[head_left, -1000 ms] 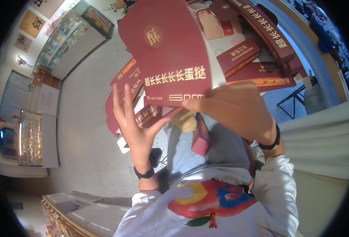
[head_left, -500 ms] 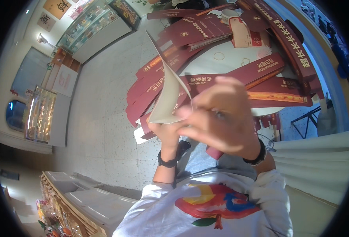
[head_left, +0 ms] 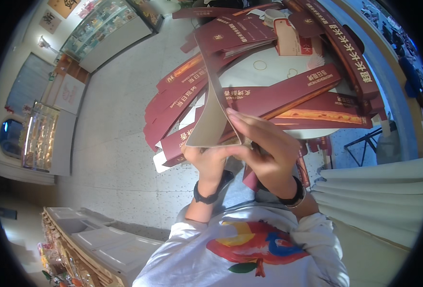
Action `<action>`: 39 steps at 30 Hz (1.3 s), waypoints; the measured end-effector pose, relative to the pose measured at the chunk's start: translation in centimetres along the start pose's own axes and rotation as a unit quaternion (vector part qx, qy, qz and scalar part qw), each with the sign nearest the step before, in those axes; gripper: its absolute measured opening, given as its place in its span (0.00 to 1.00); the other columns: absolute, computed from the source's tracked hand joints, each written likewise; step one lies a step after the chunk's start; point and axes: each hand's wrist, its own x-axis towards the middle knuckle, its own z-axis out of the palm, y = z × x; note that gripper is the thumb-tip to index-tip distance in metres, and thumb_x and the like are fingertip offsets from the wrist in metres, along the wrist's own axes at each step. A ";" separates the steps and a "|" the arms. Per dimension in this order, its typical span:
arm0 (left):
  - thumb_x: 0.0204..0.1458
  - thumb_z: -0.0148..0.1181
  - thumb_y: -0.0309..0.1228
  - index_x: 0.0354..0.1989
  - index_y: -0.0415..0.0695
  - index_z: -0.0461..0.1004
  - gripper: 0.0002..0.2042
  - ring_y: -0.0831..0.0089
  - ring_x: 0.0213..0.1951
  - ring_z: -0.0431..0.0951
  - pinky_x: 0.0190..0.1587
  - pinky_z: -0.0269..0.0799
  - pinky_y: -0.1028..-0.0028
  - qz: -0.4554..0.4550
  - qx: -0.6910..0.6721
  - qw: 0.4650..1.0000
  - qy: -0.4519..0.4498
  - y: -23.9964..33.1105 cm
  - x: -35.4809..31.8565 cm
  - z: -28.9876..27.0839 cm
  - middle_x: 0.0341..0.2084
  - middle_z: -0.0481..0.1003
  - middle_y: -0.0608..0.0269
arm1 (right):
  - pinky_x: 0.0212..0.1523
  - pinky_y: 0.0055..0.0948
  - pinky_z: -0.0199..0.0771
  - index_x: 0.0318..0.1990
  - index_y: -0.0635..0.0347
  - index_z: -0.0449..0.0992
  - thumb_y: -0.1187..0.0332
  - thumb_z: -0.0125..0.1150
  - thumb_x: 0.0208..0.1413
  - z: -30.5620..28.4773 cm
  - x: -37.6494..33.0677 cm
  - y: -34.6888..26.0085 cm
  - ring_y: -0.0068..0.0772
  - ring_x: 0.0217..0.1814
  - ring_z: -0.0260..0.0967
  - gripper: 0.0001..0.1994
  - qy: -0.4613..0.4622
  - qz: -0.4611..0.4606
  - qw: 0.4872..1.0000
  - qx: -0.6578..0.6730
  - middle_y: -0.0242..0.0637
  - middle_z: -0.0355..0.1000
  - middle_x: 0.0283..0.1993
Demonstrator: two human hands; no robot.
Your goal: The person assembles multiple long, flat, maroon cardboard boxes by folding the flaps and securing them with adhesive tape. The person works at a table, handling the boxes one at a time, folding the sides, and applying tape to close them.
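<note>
A long cardboard box blank (head_left: pixel 210 126), plain greyish-beige on its inner face, is bent into an open channel in front of my chest. My left hand (head_left: pixel 205 161) grips its near end from below. On the right panel of the blank, my right hand (head_left: pixel 268 150) pinches the edge, the fingers along the outside and the thumb by the bottom corner. Beneath and around it lie several flat maroon boxes (head_left: pixel 182 98) with pictures of a long baked pastry, overlapping on a round white table (head_left: pixel 242 74). My hands hide part of the blank's near end.
A paper cup (head_left: pixel 271 17) and a red-and-beige paper piece (head_left: pixel 288 38) sit at the table's far side. One long maroon box (head_left: pixel 338 43) runs along the right. White curtains (head_left: pixel 369 189) hang at right; glass display cases (head_left: pixel 104 33) stand far left, a white cabinet (head_left: pixel 111 241) lower left.
My right hand, blurred and raised before, has come down and left onto the right panel's edge. The blank's right side now stands straighter. My left hand keeps its hold.
</note>
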 end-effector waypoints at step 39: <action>0.55 0.60 0.38 0.54 0.34 0.64 0.25 0.65 0.50 0.69 0.53 0.64 0.69 -0.107 -0.161 0.969 -0.155 0.4 -5.5 2.4 0.48 0.68 0.53 | 0.50 0.32 0.68 0.63 0.68 0.58 0.69 0.52 0.58 -3.1 -3.8 0.8 0.38 0.47 0.71 0.26 -0.065 0.248 0.960 0.116 0.48 0.72 0.46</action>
